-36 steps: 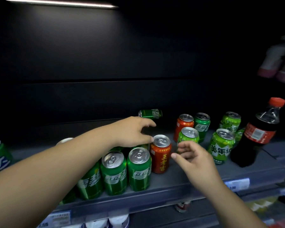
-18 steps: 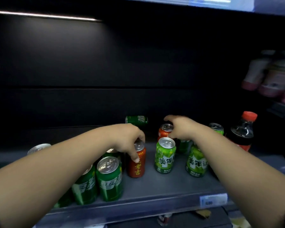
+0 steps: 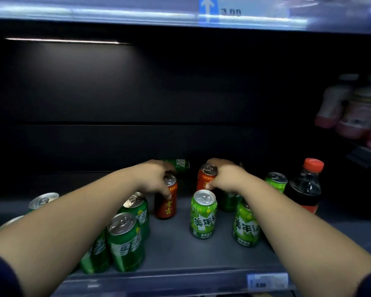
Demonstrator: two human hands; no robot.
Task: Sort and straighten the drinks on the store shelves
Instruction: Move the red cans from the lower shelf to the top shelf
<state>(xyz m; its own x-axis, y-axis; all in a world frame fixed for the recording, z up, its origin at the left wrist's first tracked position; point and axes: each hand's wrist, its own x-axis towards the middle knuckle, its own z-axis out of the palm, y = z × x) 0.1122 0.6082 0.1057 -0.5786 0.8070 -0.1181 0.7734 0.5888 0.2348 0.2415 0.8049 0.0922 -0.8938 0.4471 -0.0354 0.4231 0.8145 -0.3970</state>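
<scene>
On the grey shelf [image 3: 176, 251] my left hand [image 3: 156, 179] grips a red can [image 3: 166, 203] from above, thumb down its front. My right hand [image 3: 225, 179] grips a second red can [image 3: 206, 179] further back, fingers curled round its far side. Several dark green cans [image 3: 124, 241] stand in a cluster at the left under my left forearm. Light green cans stand at the middle [image 3: 202, 215] and right [image 3: 245, 226], with another [image 3: 275, 181] behind. One dark green can [image 3: 178, 165] lies on its side at the back.
A cola bottle with a red cap [image 3: 306, 185] stands at the right. Pink-based bottles [image 3: 351, 108] sit on a neighbouring shelf, far right. The upper shelf edge [image 3: 208, 11] carries a blue price tag; another tag [image 3: 267, 280] is on the front rail. The back wall is dark.
My right hand moved from the front of the shelf to the rear red can and took hold of it. My left hand closed on the front red can and shifted it back.
</scene>
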